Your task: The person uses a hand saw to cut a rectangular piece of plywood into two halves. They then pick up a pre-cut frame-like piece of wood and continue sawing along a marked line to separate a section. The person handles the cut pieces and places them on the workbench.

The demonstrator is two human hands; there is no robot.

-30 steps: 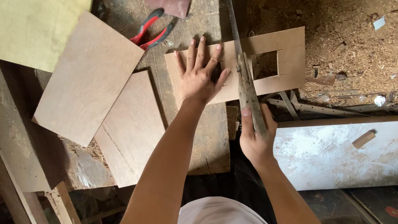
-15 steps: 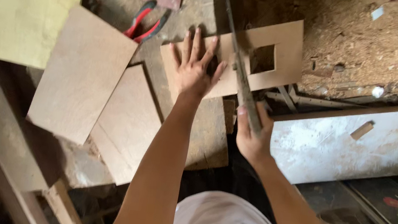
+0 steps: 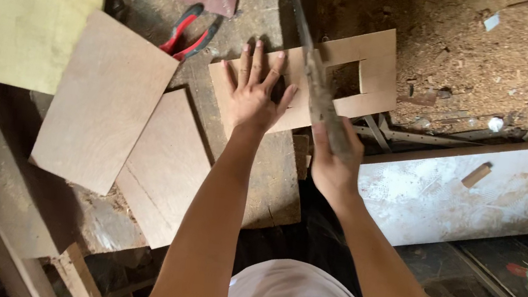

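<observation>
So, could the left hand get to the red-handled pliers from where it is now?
Probably yes. The left hand lies flat on the cut-out board, and the red-handled pliers lie just beyond it on the bench, with nothing between them. Reaching would mean letting go of the board while the right hand grips the saw.

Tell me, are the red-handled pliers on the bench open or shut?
Open. The pliers' two red handles spread apart in a V near the left hand; the jaw end is too dark to tell.
</observation>
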